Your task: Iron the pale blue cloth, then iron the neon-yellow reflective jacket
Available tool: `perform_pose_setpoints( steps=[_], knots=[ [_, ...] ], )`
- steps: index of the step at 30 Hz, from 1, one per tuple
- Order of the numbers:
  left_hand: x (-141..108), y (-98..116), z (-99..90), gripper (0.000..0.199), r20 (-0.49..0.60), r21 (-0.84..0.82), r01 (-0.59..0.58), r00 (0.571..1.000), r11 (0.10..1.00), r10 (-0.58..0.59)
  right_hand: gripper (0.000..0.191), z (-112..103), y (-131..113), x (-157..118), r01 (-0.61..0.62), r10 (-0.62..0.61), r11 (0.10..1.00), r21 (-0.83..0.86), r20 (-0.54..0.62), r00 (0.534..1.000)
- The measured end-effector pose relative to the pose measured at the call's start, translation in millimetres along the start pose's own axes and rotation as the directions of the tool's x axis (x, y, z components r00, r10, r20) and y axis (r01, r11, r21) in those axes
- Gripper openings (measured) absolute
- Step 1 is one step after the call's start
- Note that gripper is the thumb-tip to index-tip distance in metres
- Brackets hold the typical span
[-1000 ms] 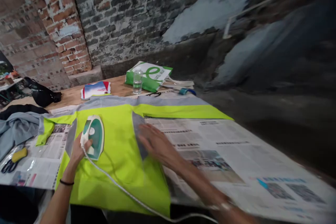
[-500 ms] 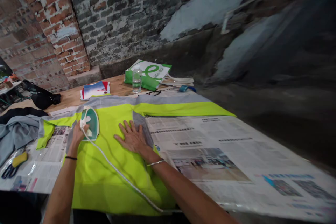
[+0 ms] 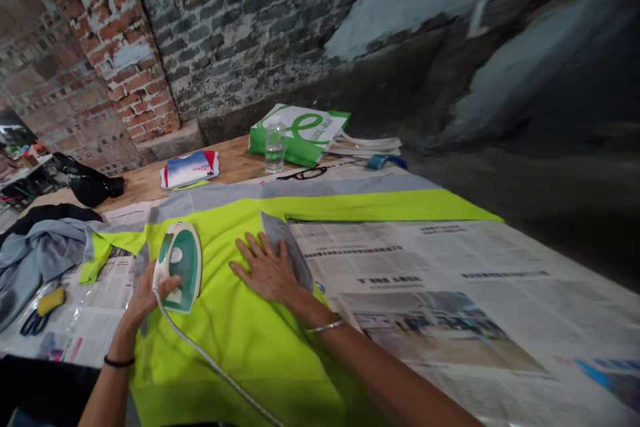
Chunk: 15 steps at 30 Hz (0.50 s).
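Observation:
A neon yellow and grey sweatshirt (image 3: 225,340) lies spread out, its long sleeve stretched to the right. My left hand (image 3: 154,293) is wrapped round the handle of a teal and white iron (image 3: 189,263), which rests on the left side of the sweatshirt's body. From the iron's back a pale woven cord (image 3: 215,363) runs down across the fabric toward me. Flat on the sweatshirt, near its grey side panel (image 3: 285,240), my right hand (image 3: 267,270) has its fingers spread and holds nothing.
Newspaper (image 3: 400,267) covers much of the table. Behind the sweatshirt are a water bottle (image 3: 275,147), a green and white bag (image 3: 320,127), glasses (image 3: 306,174) and a folded packet (image 3: 190,169). At left lie grey clothing (image 3: 45,247), a black bag (image 3: 93,180) and yellow-handled scissors (image 3: 47,303).
The iron has slid toward me along the sweatshirt with my left hand on it. My right hand stays flat on the fabric. The view has shifted somewhat.

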<state>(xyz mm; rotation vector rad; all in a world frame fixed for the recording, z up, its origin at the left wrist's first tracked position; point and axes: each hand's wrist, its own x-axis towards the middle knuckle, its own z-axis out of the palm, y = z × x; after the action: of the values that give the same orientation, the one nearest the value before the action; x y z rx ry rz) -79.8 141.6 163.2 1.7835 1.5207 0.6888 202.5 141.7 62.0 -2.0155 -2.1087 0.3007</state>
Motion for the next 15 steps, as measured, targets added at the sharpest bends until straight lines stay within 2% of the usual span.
perform_pose_setpoints(
  steps=[1,3,4,5,7,8,10,12,15],
  knots=[
    [0.3,-0.7,-9.6,0.057,0.107,-0.056,-0.031,0.994,0.998,0.037,0.067,0.8,1.8,-4.4,0.014,-0.015,1.0,-0.01,-0.016,1.0],
    [2.2,-7.3,-32.8,0.068,0.31,-0.194,-0.056,0.944,0.979,0.115,0.065,-1.4,8.0,-10.5,0.061,-0.061,0.998,-0.016,-0.027,0.998],
    [6.0,-13.1,-44.6,0.071,0.344,-0.252,-0.048,0.929,0.967,0.136,0.062,-5.7,12.0,-10.6,0.086,-0.086,0.996,-0.012,-0.02,0.996],
    [12.8,-20.1,-55.1,0.072,0.306,-0.271,-0.033,0.945,0.962,0.118,0.057,-12.7,16.3,-8.1,0.102,-0.102,0.995,-0.004,-0.011,0.995],
    [37.2,-35.2,-69.2,0.071,0.093,-0.203,0.02,0.996,0.979,-0.001,0.048,-33.6,24.4,7.2,0.114,-0.113,0.994,0.007,-0.021,0.993],
    [54.4,-42.1,-72.4,0.07,-0.037,-0.138,0.065,0.997,0.988,-0.07,0.045,-46.1,27.5,20.2,0.112,-0.111,0.994,0.005,-0.044,0.993],
    [95.6,-52.4,-72.2,0.066,-0.232,-0.009,0.161,0.96,0.987,-0.159,0.043,-70.0,31.7,55.5,0.094,-0.095,0.996,-0.007,-0.099,0.991],
    [140.2,-57.9,-67.7,0.059,-0.304,0.064,0.2,0.937,0.978,-0.171,0.041,-86.3,33.8,98.4,0.051,-0.052,0.999,-0.009,-0.095,0.994],
    [201.0,-61.5,-61.9,0.044,-0.325,0.17,0.189,0.937,0.967,-0.126,0.043,-91.1,36.4,163.0,-0.07,0.07,0.998,-0.001,-0.028,0.997]
  ],
)
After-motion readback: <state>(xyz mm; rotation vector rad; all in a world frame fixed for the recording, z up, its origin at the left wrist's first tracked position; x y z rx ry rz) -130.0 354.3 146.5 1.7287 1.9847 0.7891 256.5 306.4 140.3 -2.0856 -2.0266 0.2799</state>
